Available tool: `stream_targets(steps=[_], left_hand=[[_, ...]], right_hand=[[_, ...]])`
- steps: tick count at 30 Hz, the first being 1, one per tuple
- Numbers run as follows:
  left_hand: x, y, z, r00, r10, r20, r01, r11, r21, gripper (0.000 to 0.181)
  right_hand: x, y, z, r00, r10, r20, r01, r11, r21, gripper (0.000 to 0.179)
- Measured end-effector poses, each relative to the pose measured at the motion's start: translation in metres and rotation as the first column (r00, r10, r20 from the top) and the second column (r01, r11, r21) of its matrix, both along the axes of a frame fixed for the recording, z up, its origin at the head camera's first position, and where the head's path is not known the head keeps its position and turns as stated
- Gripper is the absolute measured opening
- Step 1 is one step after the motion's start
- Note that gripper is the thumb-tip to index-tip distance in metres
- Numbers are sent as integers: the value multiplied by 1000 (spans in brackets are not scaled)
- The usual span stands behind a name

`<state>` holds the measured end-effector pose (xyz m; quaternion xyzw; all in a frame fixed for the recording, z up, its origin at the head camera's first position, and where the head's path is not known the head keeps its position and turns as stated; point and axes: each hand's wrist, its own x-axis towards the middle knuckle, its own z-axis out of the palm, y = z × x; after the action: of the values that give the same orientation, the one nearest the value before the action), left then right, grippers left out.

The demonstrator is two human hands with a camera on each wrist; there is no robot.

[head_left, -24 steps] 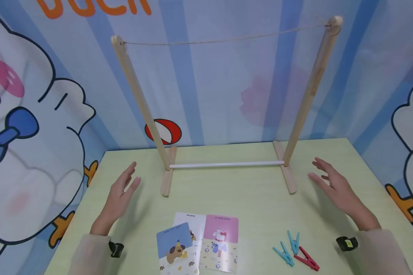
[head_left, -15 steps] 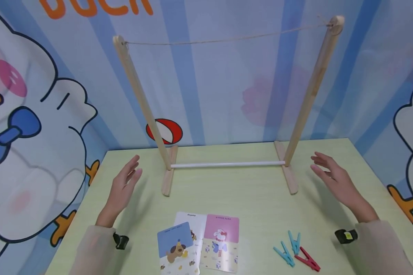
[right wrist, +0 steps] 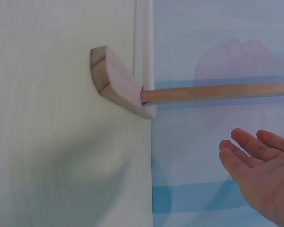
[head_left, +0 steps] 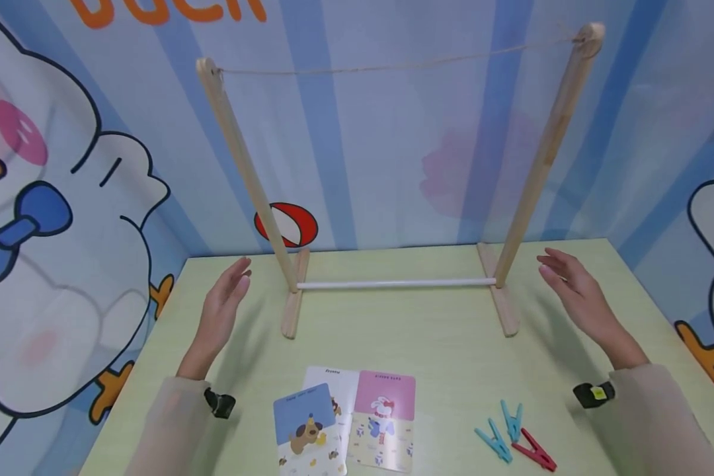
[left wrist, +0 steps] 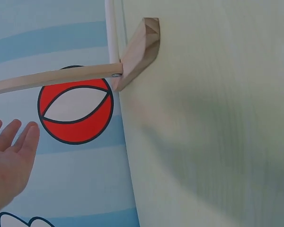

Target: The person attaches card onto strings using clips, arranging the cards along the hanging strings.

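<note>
A wooden frame stands at the back of the table, with a left post (head_left: pixel 246 168), a right post (head_left: pixel 544 152), a white crossbar (head_left: pixel 395 284) low down and a string (head_left: pixel 387 68) tied between the post tops. My left hand (head_left: pixel 219 311) hovers outside the left post, fingers loosely extended, touching nothing. On the other side my right hand (head_left: pixel 580 297) is held apart from the right post, its fingers also relaxed. Each wrist view shows one hand beside a wooden foot, the left foot (left wrist: pixel 142 52) and the right foot (right wrist: pixel 116 85), with a gap between.
At the front lie a blue dog card (head_left: pixel 306 423), a pink rabbit card (head_left: pixel 383 420) and a white card (head_left: pixel 339 380) partly covered by the dog card. To their right are two blue clothespins (head_left: pixel 495 441) and a red clothespin (head_left: pixel 534 451). A printed backdrop (head_left: pixel 381 165) rises behind the table.
Both hands have moved forward, further toward the back of the table beside the frame's posts. The cards, clothespins and frame stay in place; the head view has shifted slightly.
</note>
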<state>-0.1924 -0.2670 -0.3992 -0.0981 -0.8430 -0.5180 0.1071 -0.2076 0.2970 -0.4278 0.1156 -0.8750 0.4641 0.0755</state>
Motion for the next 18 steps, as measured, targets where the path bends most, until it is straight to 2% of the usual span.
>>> stream_targets(steps=[6, 11, 14, 18], left_hand=[[-9, 3, 8, 999, -29, -15, 30, 994, 101, 50], [-18, 6, 10, 1000, 1, -6, 1, 986, 169, 52], [-24, 9, 14, 1000, 15, -25, -9, 974, 225, 51], [-34, 13, 18, 998, 11, -55, 6, 955, 296, 51]], right_hand=[[-10, -2, 8, 999, 33, -28, -37, 990, -134, 49], [-19, -6, 13, 997, 56, -46, -64, 981, -185, 47], [-25, -6, 17, 998, 53, -29, -58, 974, -217, 48], [-33, -2, 22, 998, 50, 21, -42, 952, -305, 50]])
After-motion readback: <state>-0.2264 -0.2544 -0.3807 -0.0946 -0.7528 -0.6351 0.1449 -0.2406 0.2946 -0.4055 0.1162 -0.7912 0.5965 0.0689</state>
